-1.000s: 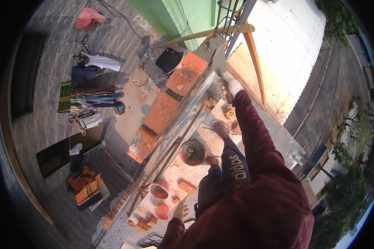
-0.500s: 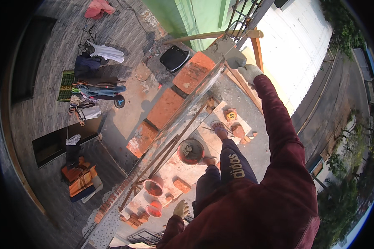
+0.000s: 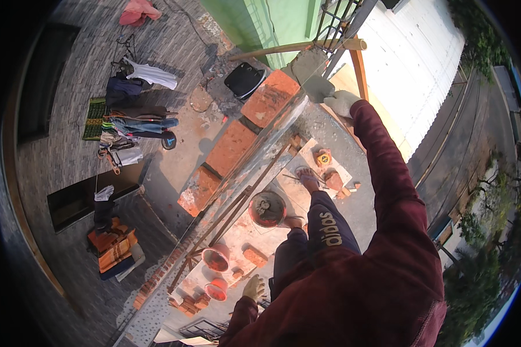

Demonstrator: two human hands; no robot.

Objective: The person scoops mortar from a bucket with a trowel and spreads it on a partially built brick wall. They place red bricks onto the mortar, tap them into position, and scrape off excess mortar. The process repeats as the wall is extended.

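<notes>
My right hand [image 3: 341, 104], in a pale glove, reaches far out along the top of the wall and is closed round a trowel. The trowel's grey blade [image 3: 318, 88] lies against wet mortar [image 3: 308, 65] at the wall's corner; the handle is hidden in my fist. On the wall, a red brick [image 3: 270, 98] sits closest to the mortar, with another brick [image 3: 230, 147] and a third brick [image 3: 199, 191] in line with it, gaps between them. Low by my side hangs my gloved left hand [image 3: 253, 287], fingers apart, holding nothing.
A bucket of mortar [image 3: 267, 209] stands by my feet. Two orange buckets [image 3: 216, 258], loose bricks [image 3: 255, 257] and a yellow tape measure [image 3: 323, 157] lie about the platform. A bamboo pole [image 3: 295, 49] and steel rebar [image 3: 333, 26] cross near the corner. Laundry [image 3: 139, 124] hangs below, left.
My right hand and the trowel have shifted slightly left and nearer, with the blade tilting along the mortar's near edge. My left hand hangs much as before.
</notes>
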